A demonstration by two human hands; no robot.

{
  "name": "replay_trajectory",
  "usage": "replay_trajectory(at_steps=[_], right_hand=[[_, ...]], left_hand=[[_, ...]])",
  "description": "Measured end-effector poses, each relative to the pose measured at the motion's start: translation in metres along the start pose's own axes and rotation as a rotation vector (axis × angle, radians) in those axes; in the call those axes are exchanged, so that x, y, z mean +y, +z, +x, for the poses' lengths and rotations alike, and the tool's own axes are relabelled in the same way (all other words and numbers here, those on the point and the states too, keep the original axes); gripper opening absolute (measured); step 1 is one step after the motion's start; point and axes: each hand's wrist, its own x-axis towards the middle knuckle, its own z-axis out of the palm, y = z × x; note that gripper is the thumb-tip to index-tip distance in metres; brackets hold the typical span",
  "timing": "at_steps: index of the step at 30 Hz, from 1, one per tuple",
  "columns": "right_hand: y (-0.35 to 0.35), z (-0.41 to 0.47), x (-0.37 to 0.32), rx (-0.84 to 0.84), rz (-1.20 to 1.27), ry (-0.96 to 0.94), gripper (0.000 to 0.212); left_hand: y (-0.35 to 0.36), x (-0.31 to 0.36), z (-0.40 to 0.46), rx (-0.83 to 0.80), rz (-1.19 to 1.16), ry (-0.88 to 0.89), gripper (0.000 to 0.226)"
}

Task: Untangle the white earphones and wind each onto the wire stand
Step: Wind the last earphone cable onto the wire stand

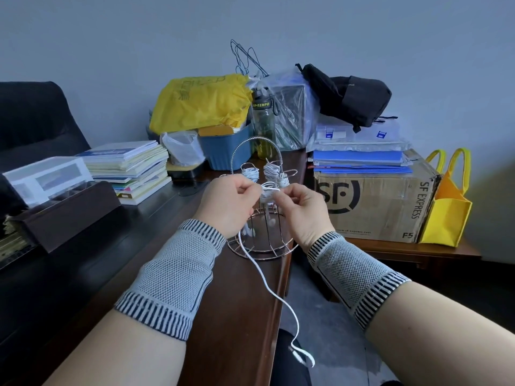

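White cord (pixel 267 285) pinched by left hand (pixel 228 204) and right hand (pixel 303 210), looped on wire stand (pixel 262 207) near desk (pixel 228 302) edge, kept tight for winding.

We see soft, even, cool light with no hard shadows. The dark desk (pixel 156 224) carries a dull sheen, and pale glare sits on the clear plastic bag (pixel 292 107). The wide lens bends and stretches the edges; the forearms near the bottom look slightly soft.
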Motion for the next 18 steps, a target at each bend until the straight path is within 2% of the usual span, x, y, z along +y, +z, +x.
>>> replay_trajectory(at_steps=[3,8,11,18], right_hand=[[0.005,0.004,-0.002,0.034,0.057,0.118,0.02],[0.009,0.008,-0.002,0.061,0.114,0.212,0.021],[0.011,0.01,-0.001,0.091,0.121,0.247,0.026],[0.013,0.022,-0.004,0.118,0.014,0.28,0.033]], left_hand=[[0.003,-0.003,0.007,0.027,-0.037,-0.026,0.013],[0.007,0.001,0.014,0.208,0.359,0.041,0.044],[0.012,0.007,0.019,0.224,0.565,0.03,0.05],[0.021,0.01,0.022,0.074,0.889,0.091,0.02]])
